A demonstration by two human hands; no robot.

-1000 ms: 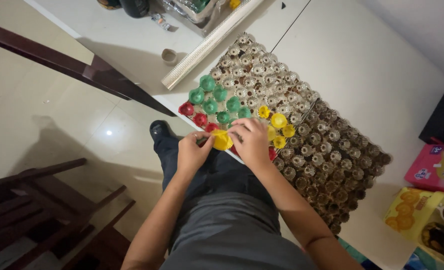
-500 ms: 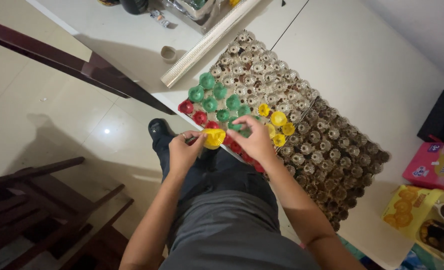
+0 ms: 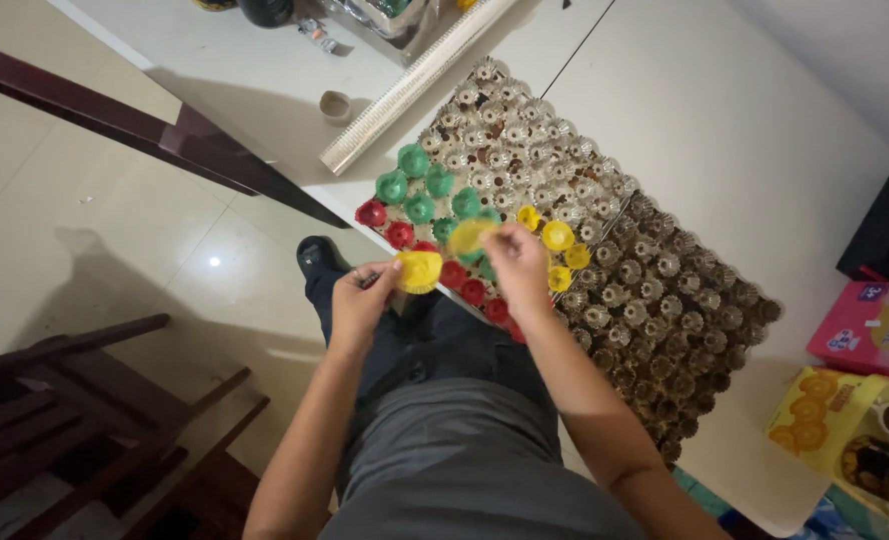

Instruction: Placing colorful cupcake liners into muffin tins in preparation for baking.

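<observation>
Head view: the left hand has its grip closed on a small stack of yellow paper cups, held in the air just off the near edge of the tabletop, above the person's lap. The right hand pinches a single yellow cup between thumb and fingertips, over the near rows of a tray of small fluted metal moulds. Green liners, red liners and a few yellow liners already sit in moulds at the tray's near-left corner.

The single cup looks thin and light, so a loose pinch could let it drop skew or crumple. Since the stack hangs clear of the tabletop, a slack grip there would probably send cups to the floor.
</observation>
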